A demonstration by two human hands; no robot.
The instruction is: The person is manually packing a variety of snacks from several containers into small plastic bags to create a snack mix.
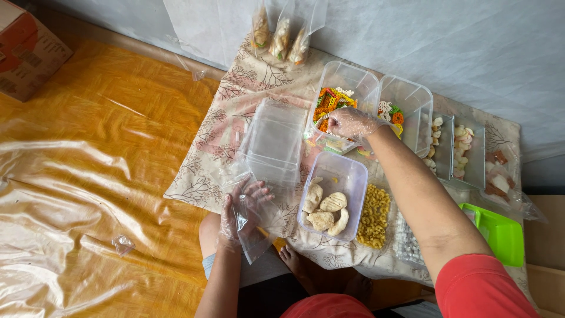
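Left hand (241, 213): my gloved fingers pinch the small clear bag (254, 227), which hangs below my palm over my knee.
Right hand (348, 122): my gloved fingertips are bunched inside the clear tub (359, 82), touching the coloured crackers (329, 103).

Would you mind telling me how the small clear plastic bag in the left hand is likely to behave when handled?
The clear plastic bag is probably floppy: it hangs creased from the left hand. It looks empty, so likely very light. Its glossy film against the thin glove may be slippery, so it could slide between the fingers.
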